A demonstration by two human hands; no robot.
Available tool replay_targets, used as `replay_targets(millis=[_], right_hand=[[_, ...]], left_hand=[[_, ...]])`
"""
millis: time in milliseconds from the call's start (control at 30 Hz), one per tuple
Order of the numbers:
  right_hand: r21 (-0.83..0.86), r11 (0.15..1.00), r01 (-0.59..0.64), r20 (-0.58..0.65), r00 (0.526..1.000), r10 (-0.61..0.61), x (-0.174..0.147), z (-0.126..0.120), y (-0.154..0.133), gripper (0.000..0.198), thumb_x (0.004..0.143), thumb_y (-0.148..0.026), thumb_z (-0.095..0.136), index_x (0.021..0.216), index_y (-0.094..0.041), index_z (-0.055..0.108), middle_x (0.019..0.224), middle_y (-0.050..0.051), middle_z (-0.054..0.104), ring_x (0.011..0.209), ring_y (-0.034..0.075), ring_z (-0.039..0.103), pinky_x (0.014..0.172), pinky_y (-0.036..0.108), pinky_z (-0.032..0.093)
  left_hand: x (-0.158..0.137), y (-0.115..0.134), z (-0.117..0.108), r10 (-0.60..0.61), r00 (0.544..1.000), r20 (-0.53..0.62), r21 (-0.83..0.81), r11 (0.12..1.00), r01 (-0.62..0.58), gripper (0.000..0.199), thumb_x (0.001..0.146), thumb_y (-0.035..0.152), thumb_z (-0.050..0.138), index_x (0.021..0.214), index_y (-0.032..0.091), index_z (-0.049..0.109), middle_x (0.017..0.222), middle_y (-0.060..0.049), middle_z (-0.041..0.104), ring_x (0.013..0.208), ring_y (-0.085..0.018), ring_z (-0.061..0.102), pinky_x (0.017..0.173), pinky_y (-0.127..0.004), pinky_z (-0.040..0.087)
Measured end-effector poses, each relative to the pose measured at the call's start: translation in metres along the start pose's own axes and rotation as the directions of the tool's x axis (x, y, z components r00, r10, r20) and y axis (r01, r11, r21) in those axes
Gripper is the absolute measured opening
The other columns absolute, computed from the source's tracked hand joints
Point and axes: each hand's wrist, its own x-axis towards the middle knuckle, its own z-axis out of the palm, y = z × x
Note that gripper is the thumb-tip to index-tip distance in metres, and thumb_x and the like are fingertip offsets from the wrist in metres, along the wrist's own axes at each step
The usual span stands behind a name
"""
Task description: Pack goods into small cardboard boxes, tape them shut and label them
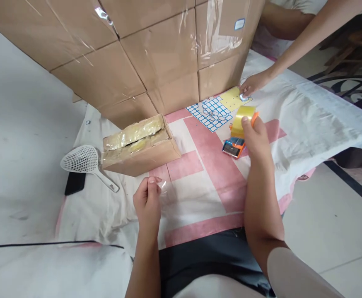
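Observation:
My right hand (pixel 257 138) is wrapped round a tape dispenser (pixel 235 147) with an orange and blue body and a fat yellowish roll of tape (pixel 241 120). It is held over the right part of the cloth. Lower left, my left hand (pixel 148 196) is closed, thumb against fingers, on a piece of clear tape (pixel 164 188) that shows only as a shiny glint. Just beyond that hand stands a small cardboard box (pixel 143 153), its top seam covered in glossy tape. Hand and box look apart.
Large stacked cartons (pixel 165 54) wall off the back. A label sheet (pixel 210 114) with blue outlines lies before them, and another person's hand (pixel 254 86) touches its far end. A white slotted skimmer (pixel 84 159) and a black flat object (pixel 75 183) sit at left.

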Motion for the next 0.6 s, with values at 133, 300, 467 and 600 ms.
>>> replay_targets(millis=[133, 300, 467, 600], right_hand=[[0.109, 0.978, -0.179, 0.141, 0.977, 0.163, 0.007, -0.023, 0.006, 0.025, 0.095, -0.045, 0.055, 0.097, -0.023, 0.068, 0.097, 0.011, 0.072, 0.1, 0.028, 0.072, 0.076, 0.043, 0.057], [-0.27, 0.962, -0.051, -0.207, 0.978, -0.007, -0.018, -0.04, -0.029, 0.041, 0.081, -0.037, 0.072, 0.118, -0.021, 0.062, 0.114, 0.013, 0.065, 0.107, 0.03, 0.064, 0.093, 0.052, 0.051], [-0.001, 0.893, 0.449, 0.428, 0.807, -0.406, -0.086, -0.003, -0.095, 0.028, 0.091, -0.032, 0.067, 0.119, -0.025, 0.066, 0.1, 0.005, 0.067, 0.089, 0.021, 0.063, 0.082, 0.038, 0.051], [0.181, 0.86, 0.476, 0.711, 0.541, -0.449, -0.129, 0.041, -0.125, 0.006, 0.092, -0.02, 0.069, 0.098, -0.021, 0.07, 0.093, 0.003, 0.066, 0.088, 0.019, 0.063, 0.081, 0.033, 0.049]], left_hand=[[0.003, -0.003, -0.002, -0.001, 1.0, 0.004, -0.024, 1.0, 0.001, 0.033, 0.097, 0.047, 0.054, 0.084, 0.02, 0.066, 0.058, 0.004, 0.046, 0.055, -0.011, 0.043, 0.054, -0.024, 0.037], [0.002, -0.002, -0.005, 0.031, 0.999, 0.035, -0.07, 0.997, -0.029, 0.027, 0.096, 0.043, 0.059, 0.087, 0.02, 0.069, 0.063, 0.003, 0.054, 0.059, -0.012, 0.051, 0.058, -0.024, 0.042], [0.001, 0.006, -0.015, 0.141, 0.98, 0.137, -0.02, 0.99, -0.14, 0.031, 0.1, 0.041, 0.054, 0.09, 0.02, 0.073, 0.058, 0.004, 0.054, 0.057, -0.012, 0.051, 0.059, -0.024, 0.042], [-0.002, 0.014, -0.025, 0.238, 0.961, 0.144, 0.077, 0.965, -0.25, 0.032, 0.099, 0.041, 0.053, 0.089, 0.02, 0.075, 0.059, 0.002, 0.059, 0.06, -0.013, 0.055, 0.064, -0.025, 0.043]])
